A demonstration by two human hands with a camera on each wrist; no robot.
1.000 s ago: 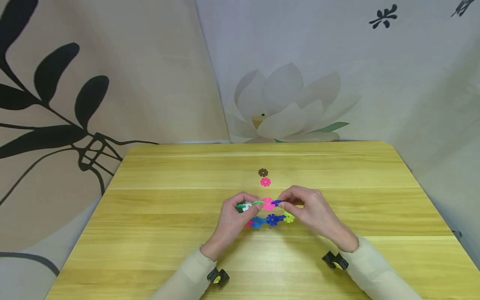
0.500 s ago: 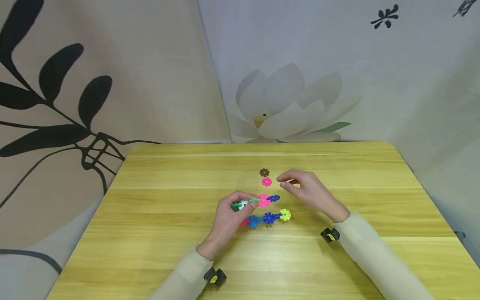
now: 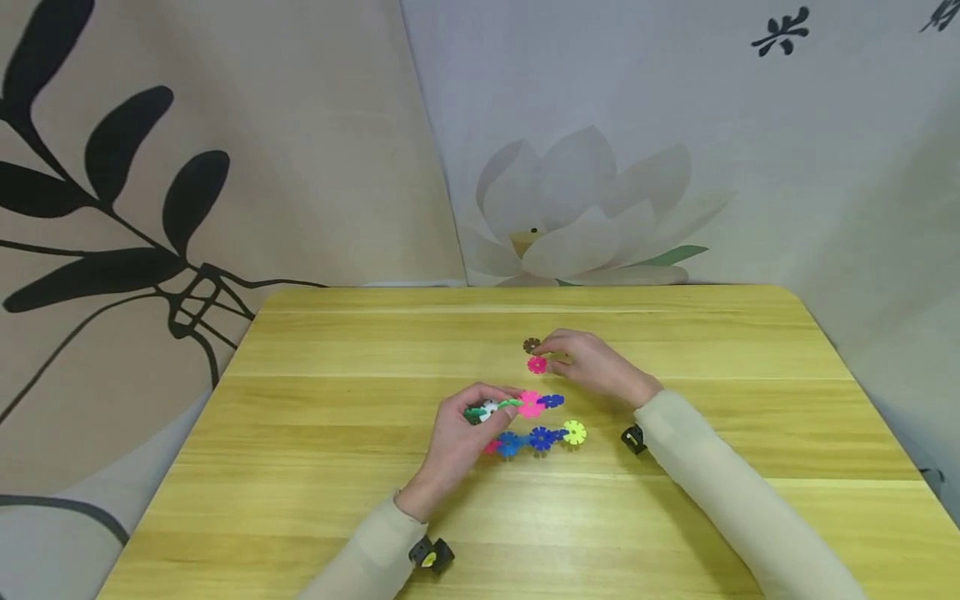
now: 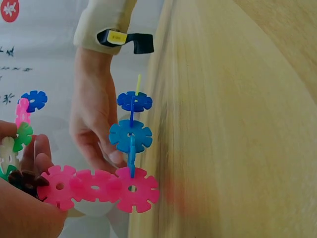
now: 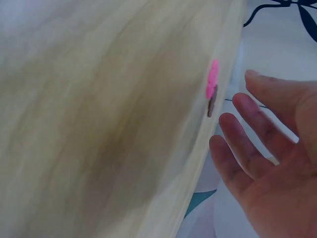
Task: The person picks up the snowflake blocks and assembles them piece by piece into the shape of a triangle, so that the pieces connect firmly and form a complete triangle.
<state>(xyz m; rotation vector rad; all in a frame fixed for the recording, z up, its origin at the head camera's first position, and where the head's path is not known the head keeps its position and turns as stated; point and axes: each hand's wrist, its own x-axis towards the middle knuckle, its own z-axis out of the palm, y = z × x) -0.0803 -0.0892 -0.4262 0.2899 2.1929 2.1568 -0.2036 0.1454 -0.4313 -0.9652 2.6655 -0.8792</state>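
Note:
My left hand (image 3: 465,429) grips a bent chain of flower-shaped interlocking plastic discs. On its upper run, a pink disc (image 3: 531,404) and a dark blue disc (image 3: 552,401) extend to the right past the fingers. Closer to me, the lower run carries a light blue disc (image 3: 507,444), another dark blue disc (image 3: 541,439) and a yellow disc (image 3: 574,432) at its tip. My right hand (image 3: 596,362) is at two loose discs on the table, one pink (image 3: 537,365) and one brown (image 3: 531,344). Its thumb and fingers stand apart in the right wrist view.
The wooden table (image 3: 300,467) reaches back to a printed cloth backdrop (image 3: 337,167). Dark camera straps sit on both wrists. In the left wrist view, three joined pink discs (image 4: 95,186) link the chain's two runs.
The right hand has let go of the dark blue disc on the upper run and moved back to the loose pink and brown discs. The left hand keeps hold of the chain.

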